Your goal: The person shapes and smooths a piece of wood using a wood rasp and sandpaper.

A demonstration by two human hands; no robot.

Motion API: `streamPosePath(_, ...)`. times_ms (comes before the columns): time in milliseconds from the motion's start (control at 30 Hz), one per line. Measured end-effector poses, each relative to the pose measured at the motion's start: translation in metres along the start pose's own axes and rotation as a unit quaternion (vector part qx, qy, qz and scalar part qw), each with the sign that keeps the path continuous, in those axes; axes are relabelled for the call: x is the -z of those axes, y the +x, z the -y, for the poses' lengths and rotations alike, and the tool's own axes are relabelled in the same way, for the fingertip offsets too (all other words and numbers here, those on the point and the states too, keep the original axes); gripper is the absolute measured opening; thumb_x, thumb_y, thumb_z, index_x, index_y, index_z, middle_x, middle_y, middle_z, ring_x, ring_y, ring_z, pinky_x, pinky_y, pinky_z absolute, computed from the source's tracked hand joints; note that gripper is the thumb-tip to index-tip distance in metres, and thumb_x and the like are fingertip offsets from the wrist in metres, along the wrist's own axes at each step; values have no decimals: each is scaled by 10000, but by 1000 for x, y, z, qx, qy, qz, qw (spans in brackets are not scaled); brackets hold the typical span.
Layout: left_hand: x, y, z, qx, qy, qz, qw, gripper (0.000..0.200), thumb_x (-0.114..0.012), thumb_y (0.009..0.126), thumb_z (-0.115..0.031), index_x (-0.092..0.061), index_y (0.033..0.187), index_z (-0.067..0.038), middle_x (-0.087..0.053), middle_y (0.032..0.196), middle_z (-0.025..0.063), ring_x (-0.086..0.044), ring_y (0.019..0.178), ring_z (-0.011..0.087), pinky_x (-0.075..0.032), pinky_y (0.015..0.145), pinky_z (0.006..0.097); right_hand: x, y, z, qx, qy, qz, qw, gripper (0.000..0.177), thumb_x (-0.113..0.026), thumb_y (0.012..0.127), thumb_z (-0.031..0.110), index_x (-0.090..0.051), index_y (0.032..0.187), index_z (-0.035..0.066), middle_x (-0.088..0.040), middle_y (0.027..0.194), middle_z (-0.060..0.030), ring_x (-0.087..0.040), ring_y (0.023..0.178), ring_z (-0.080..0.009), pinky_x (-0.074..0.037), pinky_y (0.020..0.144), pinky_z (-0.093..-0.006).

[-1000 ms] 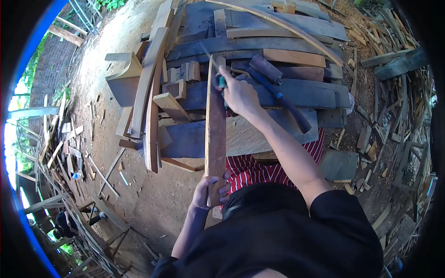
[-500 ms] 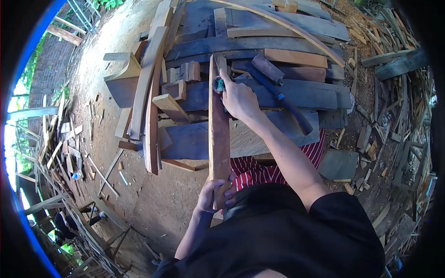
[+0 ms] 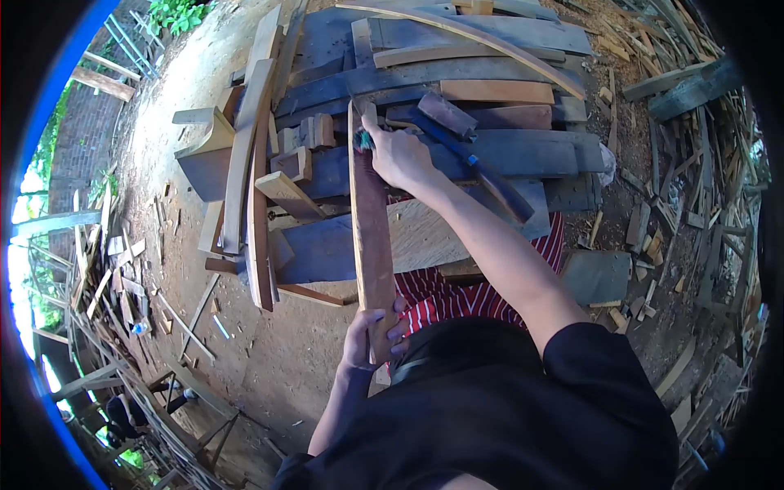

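A long narrow wooden plank (image 3: 374, 237) stands on edge in front of me, pointing away across the wood pile. My left hand (image 3: 359, 339) is wrapped around its near end, beside my striped red trousers. Near its far end, my right hand (image 3: 402, 159) is closed on a tool with a teal-green handle (image 3: 363, 140), the index finger stretched forward along it. A thin dark edge shows past that finger against the plank, but the tool's exact kind is hidden. Right of this hand lies a dark block (image 3: 447, 114) across a long dark bar (image 3: 490, 173) with a blue band.
Dark boards (image 3: 523, 151) lie stacked under and beyond the plank. Long slats (image 3: 249, 155) and a curved wooden piece (image 3: 204, 151) lie to the left. Scrap heaps (image 3: 710, 163) border the ground on the right, with more offcuts (image 3: 122, 286) at far left.
The whole view has shifted, so the pile, plank and both hands appear a little further left. Both hands keep their holds, and the right stays near the plank's far end.
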State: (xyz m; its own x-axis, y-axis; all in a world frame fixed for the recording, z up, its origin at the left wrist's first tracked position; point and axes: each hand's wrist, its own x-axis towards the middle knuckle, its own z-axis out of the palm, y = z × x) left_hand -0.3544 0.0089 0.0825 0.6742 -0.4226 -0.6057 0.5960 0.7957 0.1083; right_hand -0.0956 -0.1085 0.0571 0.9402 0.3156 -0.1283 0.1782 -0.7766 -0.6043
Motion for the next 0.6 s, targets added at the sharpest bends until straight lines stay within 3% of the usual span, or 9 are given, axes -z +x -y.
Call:
streamPosePath(167,2,2,4,-22,58,-19,998,353,-525,851,-190,-392,1164,-97,-451,1053,46,-450,695,123,-428,537,294,-5,16,0,16,-39,-44,998,617,-512,828,120,-319,1412,67,-666,833,-246,-672,817,-393,-535,723,-472)
streamPosePath(200,-2,2,4,-35,78,-22,996,362,-527,851,-189,-389,1174,-103,-447,1050,44,-451,699,122,-432,536,297,-4,5,5,12,-34,-18,999,634,-519,823,123,-306,1417,69,-665,826,-246,-672,812,-393,-534,718,-472)
streamPosePath(300,2,5,7,-23,23,12,999,360,-519,854,-190,-385,1176,-99,-444,1044,44,-452,701,121,-429,539,295,2,-5,3,5,-37,15,999,663,-528,812,130,-291,1428,76,-666,824,-247,-673,798,-390,-535,709,-470)
streamPosePath(533,2,4,6,-25,36,6,999,349,-508,860,-194,-379,1169,-94,-441,1046,45,-445,698,118,-424,544,288,4,1,9,9,-58,-43,997,591,-501,828,129,-348,1395,70,-670,885,-251,-677,828,-378,-532,743,-467)
streamPosePath(567,1,5,7,-31,52,6,998,346,-507,861,-193,-379,1167,-94,-441,1046,45,-445,697,118,-424,543,288,8,-6,13,18,-52,26,998,593,-495,830,123,-350,1404,85,-669,897,-252,-673,847,-381,-527,761,-472)
streamPosePath(600,5,6,5,-24,40,17,999,344,-510,861,-187,-379,1165,-92,-442,1045,41,-445,697,118,-426,544,288,9,-6,10,14,-48,31,998,589,-492,831,121,-357,1403,93,-668,900,-252,-672,852,-383,-528,765,-469)
